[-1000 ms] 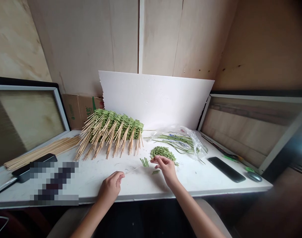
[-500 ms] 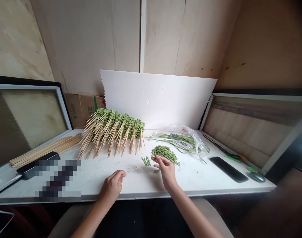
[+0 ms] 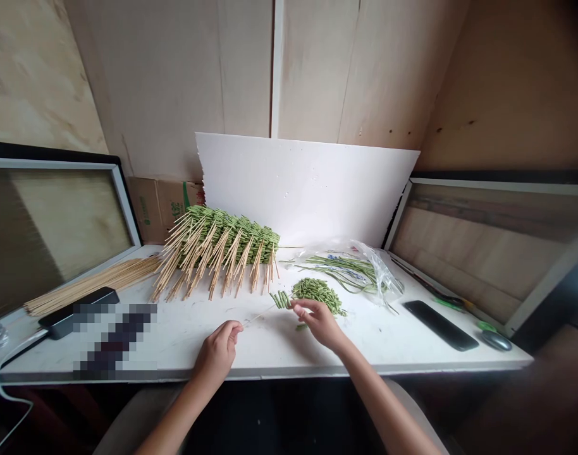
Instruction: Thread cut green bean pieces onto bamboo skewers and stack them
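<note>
My left hand (image 3: 220,346) is closed in a pinch on the lower end of a thin bamboo skewer (image 3: 260,315), above the near part of the table. Toward its far end the skewer carries several short green vegetable pieces (image 3: 280,300), threaded crosswise side by side. The thumb and fingers of my right hand (image 3: 315,320) are pinched at that far end, on the last green piece; the fingers partly cover it. Just behind my right hand lies a heap of cut green vegetable pieces (image 3: 320,292). One loose piece (image 3: 301,327) rests on the table below the hand.
A big stack of loaded skewers (image 3: 222,243) stands back left, beside a bundle of bare skewers (image 3: 97,282). Long green stems (image 3: 339,268) lie in a clear plastic bag (image 3: 379,268). A black phone (image 3: 441,325) and a mouse (image 3: 496,340) are on the right of the white table (image 3: 175,354).
The green pieces on the skewer have risen slightly and now sit right against my right fingertips. My right hand has shifted and turned a little; my left hand keeps its pinch.
</note>
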`<action>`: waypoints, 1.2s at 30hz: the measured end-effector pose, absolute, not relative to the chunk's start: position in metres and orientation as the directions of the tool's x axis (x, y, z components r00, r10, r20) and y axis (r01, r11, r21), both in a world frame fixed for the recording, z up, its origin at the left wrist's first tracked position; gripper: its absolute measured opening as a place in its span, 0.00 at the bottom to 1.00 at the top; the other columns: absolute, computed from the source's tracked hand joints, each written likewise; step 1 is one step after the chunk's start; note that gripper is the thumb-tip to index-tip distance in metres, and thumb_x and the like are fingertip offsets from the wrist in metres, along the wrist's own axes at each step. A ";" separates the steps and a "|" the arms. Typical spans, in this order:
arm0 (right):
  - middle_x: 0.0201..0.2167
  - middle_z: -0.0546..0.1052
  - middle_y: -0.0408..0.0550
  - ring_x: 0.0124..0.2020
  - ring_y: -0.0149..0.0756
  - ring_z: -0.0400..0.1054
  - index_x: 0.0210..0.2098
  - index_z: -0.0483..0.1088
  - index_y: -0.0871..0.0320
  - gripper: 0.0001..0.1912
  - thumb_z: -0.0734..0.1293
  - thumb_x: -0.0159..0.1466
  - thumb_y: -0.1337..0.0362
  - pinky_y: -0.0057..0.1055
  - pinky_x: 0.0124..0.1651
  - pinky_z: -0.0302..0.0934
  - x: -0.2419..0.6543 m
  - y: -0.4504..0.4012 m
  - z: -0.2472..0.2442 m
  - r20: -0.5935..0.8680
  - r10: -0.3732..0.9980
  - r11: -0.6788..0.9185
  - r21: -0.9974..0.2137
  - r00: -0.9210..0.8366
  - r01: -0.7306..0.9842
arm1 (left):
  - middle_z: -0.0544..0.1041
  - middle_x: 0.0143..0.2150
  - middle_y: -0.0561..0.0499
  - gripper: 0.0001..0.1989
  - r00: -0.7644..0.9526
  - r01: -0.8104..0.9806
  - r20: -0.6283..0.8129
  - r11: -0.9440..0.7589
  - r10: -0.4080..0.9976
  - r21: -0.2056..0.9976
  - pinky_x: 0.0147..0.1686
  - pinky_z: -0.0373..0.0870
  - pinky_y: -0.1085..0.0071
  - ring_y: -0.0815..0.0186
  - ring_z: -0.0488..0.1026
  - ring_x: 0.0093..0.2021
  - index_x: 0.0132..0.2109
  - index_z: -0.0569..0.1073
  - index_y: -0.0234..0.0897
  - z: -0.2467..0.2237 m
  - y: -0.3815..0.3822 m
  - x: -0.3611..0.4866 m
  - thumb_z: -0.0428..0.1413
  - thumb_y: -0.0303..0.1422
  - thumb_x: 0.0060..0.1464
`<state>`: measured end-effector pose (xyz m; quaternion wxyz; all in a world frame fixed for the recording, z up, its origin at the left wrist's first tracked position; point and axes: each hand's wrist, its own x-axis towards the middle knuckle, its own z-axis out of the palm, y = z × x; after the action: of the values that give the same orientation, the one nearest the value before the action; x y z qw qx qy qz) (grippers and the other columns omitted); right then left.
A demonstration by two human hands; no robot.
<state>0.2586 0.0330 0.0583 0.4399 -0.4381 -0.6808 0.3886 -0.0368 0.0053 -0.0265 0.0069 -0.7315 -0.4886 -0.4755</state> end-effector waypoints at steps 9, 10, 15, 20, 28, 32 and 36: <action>0.30 0.82 0.51 0.40 0.52 0.70 0.26 0.84 0.49 0.04 0.77 0.52 0.66 0.44 0.47 0.65 0.291 0.041 0.056 0.387 0.870 0.491 -0.610 -0.307 0.622 | 0.79 0.32 0.51 0.13 0.081 0.743 0.721 -0.524 0.688 0.417 0.35 0.74 0.74 0.64 0.80 0.33 0.42 0.72 0.40 -0.026 0.005 -0.037 0.46 0.21 0.62; 0.30 0.82 0.50 0.39 0.51 0.70 0.26 0.83 0.49 0.04 0.78 0.51 0.67 0.44 0.47 0.64 0.291 0.041 0.056 0.397 0.869 0.491 -0.616 -0.296 0.616 | 0.79 0.32 0.51 0.13 0.084 0.745 0.720 -0.523 0.689 0.414 0.35 0.75 0.74 0.64 0.80 0.33 0.42 0.72 0.40 -0.026 0.005 -0.037 0.46 0.21 0.62; 0.29 0.83 0.49 0.34 0.48 0.73 0.26 0.83 0.50 0.02 0.78 0.53 0.62 0.42 0.42 0.66 0.291 0.044 0.060 0.398 0.889 0.454 -0.717 -0.224 0.529 | 0.80 0.32 0.51 0.12 0.088 0.746 0.715 -0.521 0.693 0.414 0.35 0.74 0.74 0.65 0.80 0.33 0.41 0.72 0.40 -0.024 0.005 -0.036 0.46 0.22 0.62; 0.34 0.84 0.51 0.33 0.45 0.75 0.32 0.83 0.53 0.15 0.77 0.56 0.49 0.38 0.36 0.67 0.291 0.047 0.066 0.285 0.951 0.309 -0.901 -0.124 0.304 | 0.80 0.32 0.51 0.12 0.085 0.752 0.723 -0.520 0.686 0.404 0.34 0.74 0.74 0.65 0.80 0.32 0.41 0.72 0.40 -0.024 0.005 -0.036 0.46 0.22 0.63; 0.34 0.81 0.48 0.41 0.40 0.76 0.36 0.79 0.57 0.21 0.79 0.54 0.47 0.31 0.41 0.68 0.279 0.045 0.056 0.063 0.976 0.013 -0.972 -0.209 -0.234 | 0.80 0.33 0.50 0.12 0.108 0.744 0.712 -0.531 0.694 0.405 0.35 0.74 0.73 0.65 0.80 0.33 0.42 0.73 0.40 -0.024 0.004 -0.037 0.46 0.23 0.64; 0.43 0.83 0.53 0.53 0.47 0.76 0.39 0.79 0.57 0.21 0.78 0.56 0.46 0.34 0.46 0.70 0.272 0.043 0.055 0.030 0.972 -0.052 -0.939 -0.232 -0.341 | 0.79 0.32 0.51 0.11 0.117 0.745 0.713 -0.535 0.692 0.397 0.35 0.73 0.73 0.64 0.80 0.32 0.41 0.73 0.40 -0.022 0.003 -0.036 0.47 0.24 0.64; 0.47 0.83 0.54 0.55 0.48 0.76 0.41 0.79 0.57 0.22 0.77 0.59 0.46 0.34 0.48 0.70 0.270 0.041 0.058 0.026 0.972 -0.060 -0.933 -0.232 -0.354 | 0.79 0.31 0.51 0.12 0.118 0.748 0.714 -0.534 0.690 0.393 0.35 0.73 0.73 0.64 0.79 0.32 0.41 0.73 0.40 -0.021 0.003 -0.036 0.46 0.24 0.64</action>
<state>0.2698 0.0409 0.0583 0.5165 -0.3426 -0.4511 0.6422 -0.0356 0.0026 -0.0207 0.0317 -0.7471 -0.4814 -0.4572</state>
